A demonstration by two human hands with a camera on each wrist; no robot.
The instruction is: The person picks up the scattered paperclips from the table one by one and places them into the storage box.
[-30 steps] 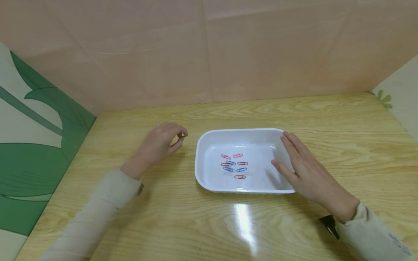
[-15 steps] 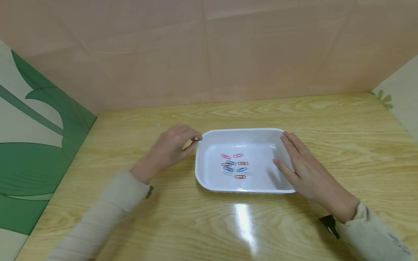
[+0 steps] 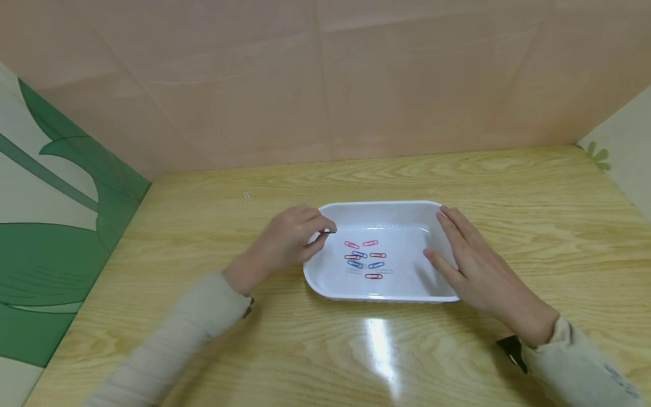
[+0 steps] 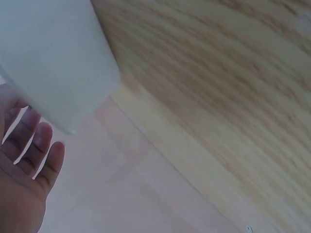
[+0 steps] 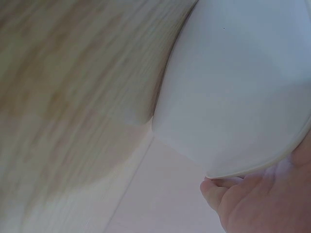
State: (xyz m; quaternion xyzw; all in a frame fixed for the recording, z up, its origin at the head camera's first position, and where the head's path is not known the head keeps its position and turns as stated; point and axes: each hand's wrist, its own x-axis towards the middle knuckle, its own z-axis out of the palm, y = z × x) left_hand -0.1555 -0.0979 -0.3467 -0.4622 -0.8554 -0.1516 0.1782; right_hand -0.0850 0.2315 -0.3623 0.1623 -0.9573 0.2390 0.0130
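My left hand (image 3: 287, 240) is over the left rim of a white rectangular tray (image 3: 381, 298). Between its thumb and forefinger it pinches a thin dark green paper clip (image 3: 330, 232), mostly covered by the fingertips. Several paper clips lie loose on the tray floor: pink ones (image 3: 370, 242), red ones (image 3: 373, 276), blue ones (image 3: 376, 264) and pale ones (image 3: 385, 271). At the tray's right end my right hand (image 3: 478, 271) rests on the rim with straight fingers, its thumb reaching over the inside. The right wrist view shows those fingers (image 5: 214, 193) against the rim.
One small whitish clip (image 3: 247, 195) lies on the wooden table (image 3: 315, 350) behind and left of the tray. A pinkish covering (image 3: 325, 85) rises along the table's back edge. Panels with green plant shapes (image 3: 51, 237) stand at the sides.
My left hand has moved right from the bare table to above the tray's left side, carrying the green paper clip. The small whitish clip behind it has come fully into sight. The right hand stays put.
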